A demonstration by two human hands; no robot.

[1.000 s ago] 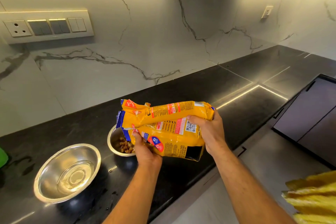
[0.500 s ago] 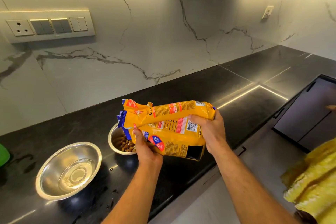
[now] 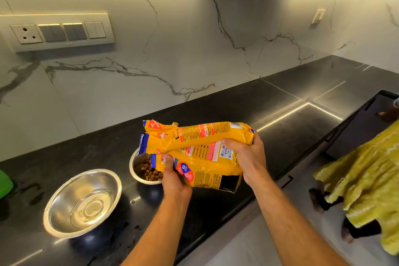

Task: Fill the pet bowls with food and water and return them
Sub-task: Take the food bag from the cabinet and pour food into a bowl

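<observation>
Your left hand (image 3: pixel 173 177) grips the lower edge of the orange pet food bag (image 3: pixel 200 153) near its torn mouth, thumb curled over the front panel just right of the opening. Your right hand (image 3: pixel 248 157) is wrapped round the bag's far end, fingers folded over the top and onto the printed face beside the QR code. The bag lies nearly level at centre frame, its open mouth tipped left and down over the smaller steel bowl (image 3: pixel 135 165).

That bowl stands on the black countertop (image 3: pixel 237 101) just left of your left hand and holds brown kibble (image 3: pixel 151 171); the bag and your hand cover its right side, so how full it is cannot be told. The larger steel bowl (image 3: pixel 83 202) sits at lower left of the frame, near the smaller one but apart from it, with clear water in its bottom. Dark wet spots mark the counter around it.

A switch panel (image 3: pixel 60 32) is fixed to the marble wall at upper left. A green object (image 3: pixel 4 183) shows at the left edge. At lower right, another person's yellow-green garment (image 3: pixel 367 183) and feet are on the floor.
</observation>
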